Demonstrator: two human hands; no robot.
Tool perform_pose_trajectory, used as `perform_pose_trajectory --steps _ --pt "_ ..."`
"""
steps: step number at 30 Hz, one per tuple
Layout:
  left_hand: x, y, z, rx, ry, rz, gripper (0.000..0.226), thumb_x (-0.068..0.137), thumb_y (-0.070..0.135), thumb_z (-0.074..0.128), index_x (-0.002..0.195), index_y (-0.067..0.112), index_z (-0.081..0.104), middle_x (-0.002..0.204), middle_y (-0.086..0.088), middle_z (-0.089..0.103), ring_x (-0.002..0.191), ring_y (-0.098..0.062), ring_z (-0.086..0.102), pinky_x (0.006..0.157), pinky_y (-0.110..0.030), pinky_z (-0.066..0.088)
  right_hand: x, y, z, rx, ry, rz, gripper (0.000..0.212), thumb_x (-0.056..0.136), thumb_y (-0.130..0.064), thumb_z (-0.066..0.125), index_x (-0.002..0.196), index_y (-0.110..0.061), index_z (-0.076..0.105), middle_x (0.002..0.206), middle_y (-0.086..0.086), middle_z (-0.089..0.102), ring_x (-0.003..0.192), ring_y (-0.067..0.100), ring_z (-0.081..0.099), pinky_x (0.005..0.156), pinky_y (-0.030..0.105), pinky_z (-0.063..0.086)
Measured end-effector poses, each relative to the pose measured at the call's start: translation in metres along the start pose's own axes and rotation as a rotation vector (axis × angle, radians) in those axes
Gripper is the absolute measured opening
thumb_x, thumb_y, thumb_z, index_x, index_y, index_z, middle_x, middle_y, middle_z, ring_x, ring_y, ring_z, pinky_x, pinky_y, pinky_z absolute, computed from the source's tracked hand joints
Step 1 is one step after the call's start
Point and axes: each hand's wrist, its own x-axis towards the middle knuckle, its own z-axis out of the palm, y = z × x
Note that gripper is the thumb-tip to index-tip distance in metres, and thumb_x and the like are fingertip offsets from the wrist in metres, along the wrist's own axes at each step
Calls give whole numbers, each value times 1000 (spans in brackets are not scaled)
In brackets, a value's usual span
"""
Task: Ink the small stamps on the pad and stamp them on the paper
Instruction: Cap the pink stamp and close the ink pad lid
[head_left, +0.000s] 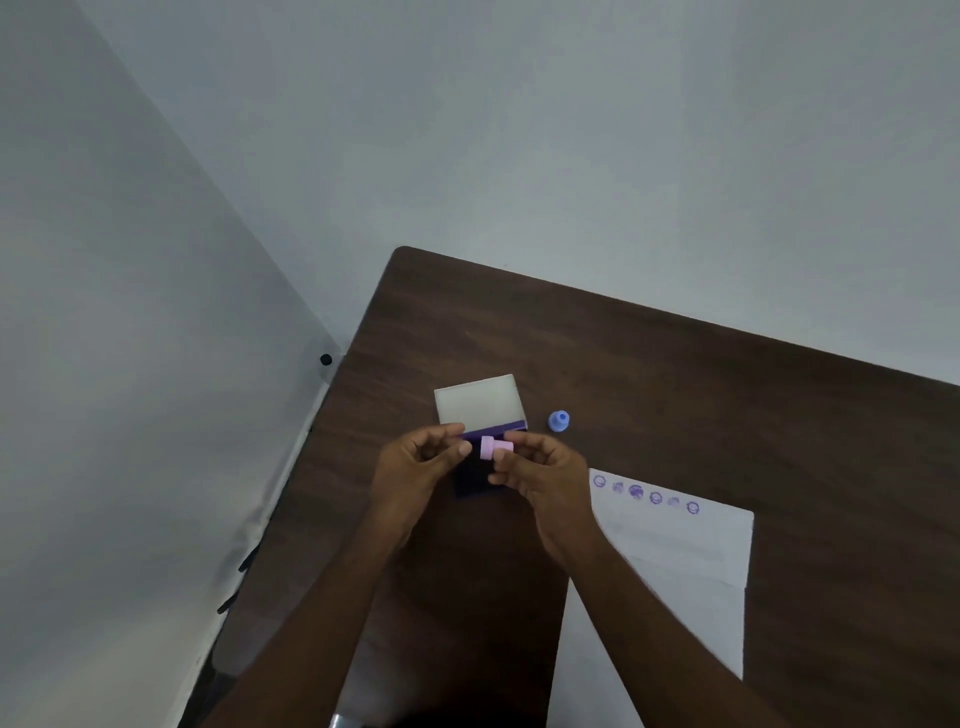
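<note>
Lying sideways between both hands (488, 462) — small pink stamp (495, 447), two-tiered, cylindrical

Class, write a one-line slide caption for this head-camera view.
Both hands hold a pink stamp over the ink pad; six prints on paper.

Both bare forearms reach forward from the bottom edge of the view and converge toward the middle, wrists nearly straight. The left hand (415, 462) is turned with its palm toward the right, fingers loosely curled, its thumb and forefinger extended toward the other hand. The right hand (540, 475) faces it, knuckles up and fingers bent inward, pinching a small pink stamp (494, 447) between thumb and fingertips. The left fingertips sit just beside the stamp's wider end; whether they touch it cannot be told. The two hands are close together, almost meeting
</note>
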Motion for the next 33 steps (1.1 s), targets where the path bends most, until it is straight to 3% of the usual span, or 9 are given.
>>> perform_pose_trajectory --steps 7,13,17,19,23,28,33 --pt "7 -6 43 177 -96 -17 14 82 24 73 95 31 73 88 17 73 86 6 65 65 -10 51 0 1 -47 -279 264 -143 22 80 -22 75 101 -27 70 81 -22 70 79 -2 69 62 12 54" --pt "15 -6 85 387 -133 -41 18 86 27 69 104 26 71 98 14 69 91 2 62 81 -18 48 8 1 -73 -504 458 -165 32 80 -37 74 106 -19 68 95 -6 69 88 9 64 79 22 51" --pt "21 -3 94 452 -134 -20 19 86 28 69 104 24 72 97 14 70 84 8 60 70 -8 42 17 0 -75 -632 463 -280 13 87 -28 67 86 -16 72 84 1 71 80 13 63 72 22 47" --pt "26 0 94 476 -128 -15 20 87 28 68 106 22 71 100 11 71 84 8 58 69 -7 40 22 -3 -71 -674 452 -313 16 91 -24 63 83 -14 73 82 4 71 75 12 60 73 27 47" --pt "34 5 93 514 -120 -5 21 87 27 68 107 20 71 104 8 72 80 9 55 69 -6 37 34 -7 -60 -774 430 -330 24 94 -27 54 75 -18 66 71 -4 62 67 7 53 63 21 39" --pt "35 8 96 550 -126 22 23 88 24 67 110 17 70 108 2 72 86 2 57 81 -16 41 42 -1 -60 -912 353 -295 21 97 -26 51 99 -13 66 98 4 63 87 10 51 78 24 43" --pt "34 9 92 536 -141 27 23 89 24 67 111 17 70 108 3 72 86 5 58 77 -9 40 44 2 -58 -963 370 -278 20 97 -25 51 106 -11 64 110 7 61 94 10 50 80 20 35"
